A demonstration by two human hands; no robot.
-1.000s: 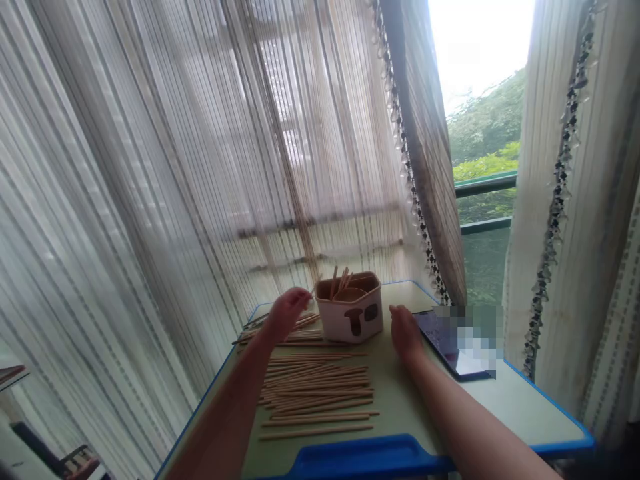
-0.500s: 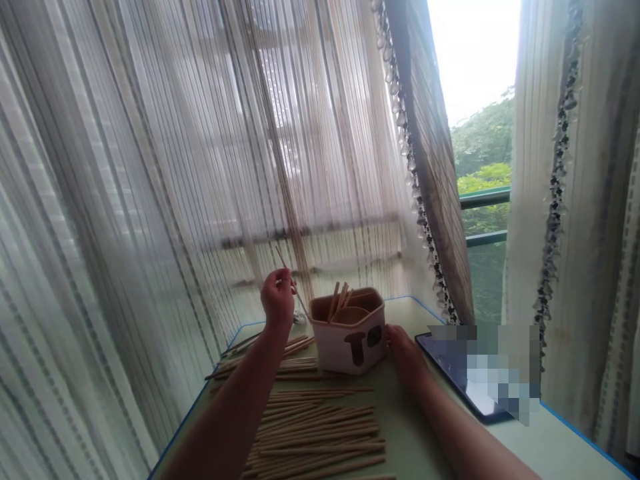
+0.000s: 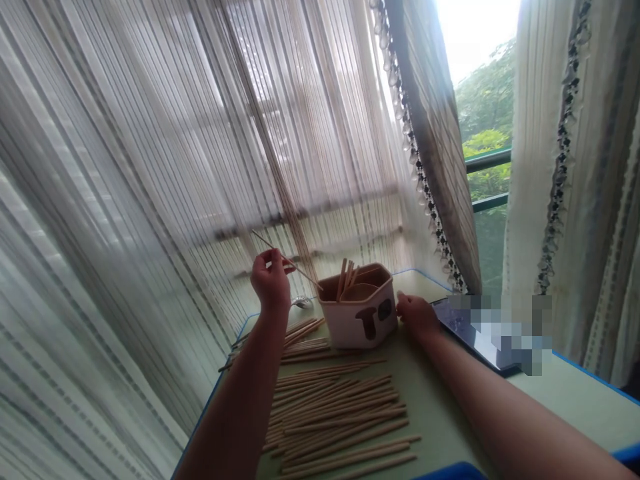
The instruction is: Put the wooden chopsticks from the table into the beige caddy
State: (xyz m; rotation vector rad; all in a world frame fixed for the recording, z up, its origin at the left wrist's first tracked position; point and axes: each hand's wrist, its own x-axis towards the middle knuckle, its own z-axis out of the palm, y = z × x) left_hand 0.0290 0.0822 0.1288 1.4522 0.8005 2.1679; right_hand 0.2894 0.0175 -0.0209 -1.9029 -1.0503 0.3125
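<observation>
My left hand (image 3: 271,279) is raised above the table, pinching a thin wooden stick (image 3: 295,264) that slants down toward a white holder (image 3: 361,312). The holder has dark mushroom-like marks on its front and several sticks standing in its brown inside. My right hand (image 3: 416,313) rests against the holder's right side, fingers curled on its wall. Several more wooden sticks (image 3: 336,419) lie in rows on the pale green table (image 3: 434,407) in front of the holder.
A dark tablet (image 3: 475,333) lies to the right of the holder, partly pixelated. Striped sheer curtains (image 3: 165,167) hang close behind and left of the table. A window with a railing and trees shows at the right. The table has a blue rim.
My left hand rose from the sticks on the table with one stick pinched and now holds it over the holder. My right hand moved onto the holder's side.
</observation>
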